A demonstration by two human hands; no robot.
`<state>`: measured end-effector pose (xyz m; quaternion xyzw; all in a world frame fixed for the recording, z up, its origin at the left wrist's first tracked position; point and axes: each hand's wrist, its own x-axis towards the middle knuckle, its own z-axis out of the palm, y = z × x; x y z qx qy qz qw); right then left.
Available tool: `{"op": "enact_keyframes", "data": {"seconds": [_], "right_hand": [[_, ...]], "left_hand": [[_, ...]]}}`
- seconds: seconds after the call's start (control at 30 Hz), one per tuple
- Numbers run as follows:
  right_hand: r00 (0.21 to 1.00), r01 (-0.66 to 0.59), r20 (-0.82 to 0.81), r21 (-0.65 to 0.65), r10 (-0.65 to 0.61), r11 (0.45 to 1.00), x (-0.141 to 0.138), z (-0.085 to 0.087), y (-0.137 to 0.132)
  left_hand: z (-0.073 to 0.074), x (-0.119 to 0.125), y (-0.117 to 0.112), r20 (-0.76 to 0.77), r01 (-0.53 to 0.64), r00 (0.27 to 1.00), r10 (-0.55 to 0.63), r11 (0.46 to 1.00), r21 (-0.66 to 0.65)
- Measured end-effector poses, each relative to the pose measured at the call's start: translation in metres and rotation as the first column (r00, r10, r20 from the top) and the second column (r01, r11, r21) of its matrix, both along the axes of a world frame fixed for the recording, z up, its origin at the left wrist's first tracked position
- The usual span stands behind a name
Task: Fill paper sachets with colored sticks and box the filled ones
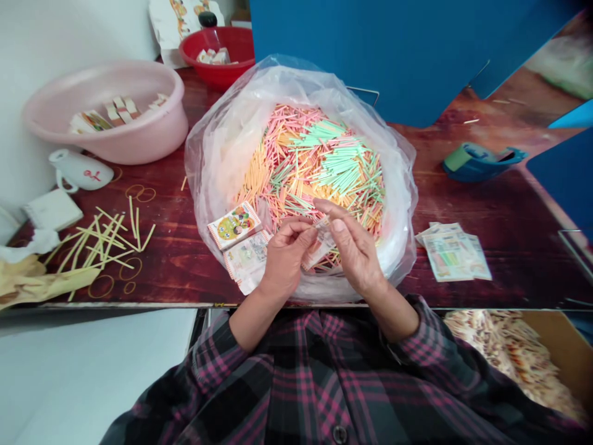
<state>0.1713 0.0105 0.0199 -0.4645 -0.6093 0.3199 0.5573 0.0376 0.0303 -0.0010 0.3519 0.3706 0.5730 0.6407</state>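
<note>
The person's left hand [285,259] and right hand [352,250] sit close together over a clear plastic bag [210,167], their fingers [331,216] partly closed and pinching a small folded paper packet [319,247] between them. Printed cards [236,225] lie on the bag's near edge beside a heap of coloured sticks [315,167]. Farther off on the counter [509,204] stand a pink basin [152,136] and a red bowl [217,59].

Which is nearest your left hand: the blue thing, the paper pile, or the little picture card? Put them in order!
Starting from the left hand:
1. Picture card, on the plastic bag, just left of the hand.
2. Stack of printed papers, on the table, right of the bag.
3. Blue plastic holder, farther right and back.
</note>
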Motion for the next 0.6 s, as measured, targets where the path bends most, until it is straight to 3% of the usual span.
{"op": "enact_keyframes", "data": {"seconds": [0.13, 0.27, 0.33, 0.47, 0.6], "right_hand": [[0.980, 0.155, -0.125, -0.027, -0.158, 0.987, 0.005, -0.004, -0.003], [0.980, 0.024, -0.184, -0.269, -0.076, 0.963, 0.005, -0.015, 0.001], [0.974, 0.009, -0.212, -0.332, -0.084, 0.943, 0.003, -0.017, 0.003], [0.936, 0.023, -0.327, -0.313, -0.130, 0.950, 0.003, -0.017, 0.004], [0.918, -0.007, -0.379, -0.311, -0.117, 0.950, -0.003, -0.016, 0.001]], "left_hand": [[0.000, -0.001, 0.005, 0.002, -0.064, 0.998, 0.064, 0.997, 0.044], [-0.002, -0.002, 0.005, -0.084, -0.094, 0.991, 0.106, 0.986, 0.139], [-0.002, -0.003, 0.002, -0.124, -0.043, 0.990, 0.060, 0.990, 0.137], [0.000, -0.005, -0.003, -0.109, 0.122, 0.988, -0.112, 0.988, 0.096], [-0.003, -0.005, -0.004, -0.201, 0.171, 0.969, -0.146, 0.979, 0.112]]}}
